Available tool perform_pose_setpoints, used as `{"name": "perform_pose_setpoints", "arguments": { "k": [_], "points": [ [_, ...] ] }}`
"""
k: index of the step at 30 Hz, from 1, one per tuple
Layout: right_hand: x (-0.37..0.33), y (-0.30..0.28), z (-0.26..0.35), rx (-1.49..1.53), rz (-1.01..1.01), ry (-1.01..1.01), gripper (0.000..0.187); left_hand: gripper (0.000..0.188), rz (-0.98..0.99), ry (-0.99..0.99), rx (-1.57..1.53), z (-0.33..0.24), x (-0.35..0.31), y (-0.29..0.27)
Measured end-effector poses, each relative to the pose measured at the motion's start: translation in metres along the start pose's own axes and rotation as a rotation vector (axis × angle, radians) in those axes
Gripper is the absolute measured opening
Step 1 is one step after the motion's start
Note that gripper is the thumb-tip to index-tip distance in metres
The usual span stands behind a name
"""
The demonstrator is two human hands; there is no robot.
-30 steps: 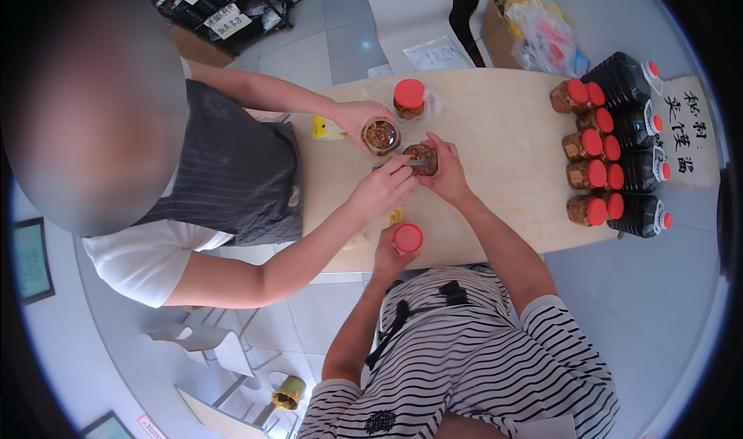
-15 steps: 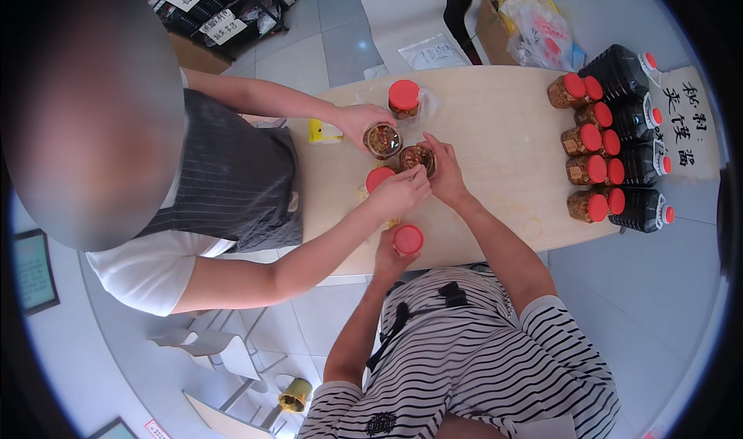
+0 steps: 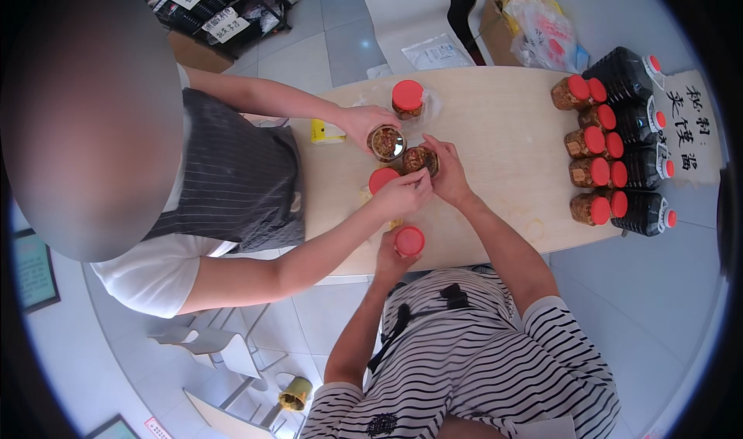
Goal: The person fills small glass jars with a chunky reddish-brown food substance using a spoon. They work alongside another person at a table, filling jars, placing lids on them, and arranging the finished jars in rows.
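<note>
On the table edge, left hand [image 3: 392,255] fingers gripping red lid [image 3: 409,240], right hand [image 3: 446,177] fingers clasping open jar [image 3: 419,160]

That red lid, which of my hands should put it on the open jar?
Probably your left hand: it already holds the red lid at the table edge. Your right hand is busy steadying the open jar, so it looks less free.
</note>
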State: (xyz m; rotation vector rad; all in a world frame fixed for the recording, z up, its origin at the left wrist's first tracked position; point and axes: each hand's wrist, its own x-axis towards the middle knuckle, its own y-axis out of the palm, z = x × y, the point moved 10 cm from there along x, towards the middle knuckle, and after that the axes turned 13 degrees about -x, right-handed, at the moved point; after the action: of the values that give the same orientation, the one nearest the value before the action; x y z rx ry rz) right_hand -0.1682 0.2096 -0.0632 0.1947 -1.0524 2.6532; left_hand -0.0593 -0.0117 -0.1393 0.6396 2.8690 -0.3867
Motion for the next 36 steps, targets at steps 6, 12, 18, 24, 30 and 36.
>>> {"name": "perform_pose_setpoints", "arguments": {
  "k": [6,12,18,24,30,36],
  "points": [
    [0.001,0.003,-0.003,0.023,0.033,0.023,0.079,0.078,-0.004,-0.016,0.003,0.001,0.001,-0.001],
    [0.000,0.004,-0.003,0.056,0.069,0.031,0.082,0.079,-0.005,-0.005,0.005,0.001,0.001,0.000],
    [0.001,0.006,-0.005,0.029,0.130,0.056,0.091,0.080,-0.009,0.022,0.011,0.002,-0.001,0.000],
    [0.001,0.001,-0.003,0.023,0.124,0.062,0.093,0.081,-0.018,0.026,0.037,-0.006,-0.001,-0.002],
    [0.003,-0.007,0.004,-0.001,0.127,0.042,0.091,0.084,-0.007,0.019,0.005,-0.003,0.000,-0.001],
    [0.005,-0.010,0.005,-0.003,0.104,0.005,0.089,0.082,-0.003,-0.008,-0.075,-0.005,0.001,0.001]
  ]
}}
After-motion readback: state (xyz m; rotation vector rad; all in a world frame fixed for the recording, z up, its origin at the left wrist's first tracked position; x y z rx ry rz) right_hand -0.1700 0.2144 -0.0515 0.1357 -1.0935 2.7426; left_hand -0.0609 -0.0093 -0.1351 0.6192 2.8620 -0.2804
